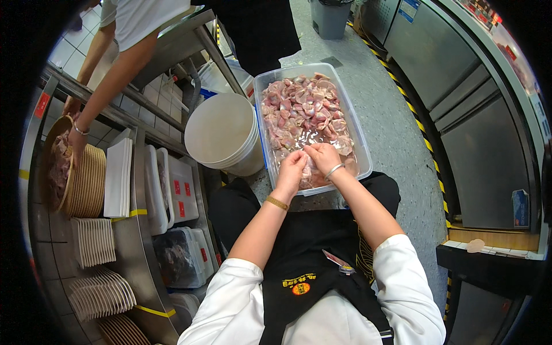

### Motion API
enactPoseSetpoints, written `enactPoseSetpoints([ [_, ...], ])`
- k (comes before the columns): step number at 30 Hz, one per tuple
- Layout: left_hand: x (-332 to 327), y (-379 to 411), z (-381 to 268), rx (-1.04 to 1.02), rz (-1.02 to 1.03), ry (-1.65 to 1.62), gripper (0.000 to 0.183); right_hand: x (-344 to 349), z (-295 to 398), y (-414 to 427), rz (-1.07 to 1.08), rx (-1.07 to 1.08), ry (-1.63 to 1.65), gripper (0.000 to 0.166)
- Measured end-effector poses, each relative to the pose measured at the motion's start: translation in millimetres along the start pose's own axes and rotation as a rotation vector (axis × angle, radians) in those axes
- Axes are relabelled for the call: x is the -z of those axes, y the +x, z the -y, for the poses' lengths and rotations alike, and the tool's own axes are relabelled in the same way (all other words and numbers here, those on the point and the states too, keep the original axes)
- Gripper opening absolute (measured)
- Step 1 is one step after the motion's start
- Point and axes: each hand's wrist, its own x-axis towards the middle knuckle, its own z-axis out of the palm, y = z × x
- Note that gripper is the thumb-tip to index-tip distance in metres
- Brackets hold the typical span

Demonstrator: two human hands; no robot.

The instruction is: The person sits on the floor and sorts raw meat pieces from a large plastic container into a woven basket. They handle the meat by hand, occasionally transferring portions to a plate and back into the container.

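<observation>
A clear plastic tub [364, 146] stands before me, heaped at its far end with raw gizzards [302, 103]; cloudy liquid and more meat lie at its near end. Over that near end, my left hand [291, 169] and my right hand [323, 157] meet, fingertips close together. Both pinch one piece of pale raw meat [306, 167], which hangs between them, partly hidden by the fingers. A bracelet circles each of my wrists. White round buckets [222, 129], nested in a stack, stand just left of the tub.
A steel shelf [148, 241] on the left bears stacked plates [92, 241], trays and lidded containers [179, 258]. At upper left, another person's hands [77, 138] touch a round basket [64, 189] of meat. Steel refrigerator doors [483, 142] line the right; a grey bin [330, 19] stands beyond.
</observation>
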Motion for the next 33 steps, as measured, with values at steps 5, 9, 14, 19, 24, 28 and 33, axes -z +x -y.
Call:
enactPoseSetpoints([
  [5,-3.0,-0.2,-3.0,0.006,0.026,-0.171,0.01,-2.8,-18.3,8.1,0.123,-0.285,0.649,0.043],
  [9,9.8,-0.5,-8.9,0.055,0.02,-0.218,0.007,19.6,-9.7,-0.2,0.356,-0.476,1.176,0.022],
  [14,-8.0,-6.3,-17.7,0.007,-0.107,-0.208,0.012,8.9,-14.7,-6.2,0.239,-0.193,0.793,0.015],
  [19,-3.5,-7.1,-19.3,0.047,-0.098,-0.254,0.013,-7.9,-15.2,-7.1,0.144,-0.087,0.821,0.014],
  [24,-1.5,-6.5,-19.3,0.093,-0.112,-0.241,0.013,-13.8,-7.6,-5.9,0.049,-0.058,0.771,0.019],
  [28,-4.5,-6.9,-20.7,0.127,-0.115,-0.253,0.013,-12.4,1.1,-7.0,0.004,-0.035,0.728,0.026],
  [33,-8.0,-10.7,-28.1,0.126,-0.09,-0.231,0.014,-19.7,-6.0,1.7,-0.04,-0.142,0.71,0.039],
])
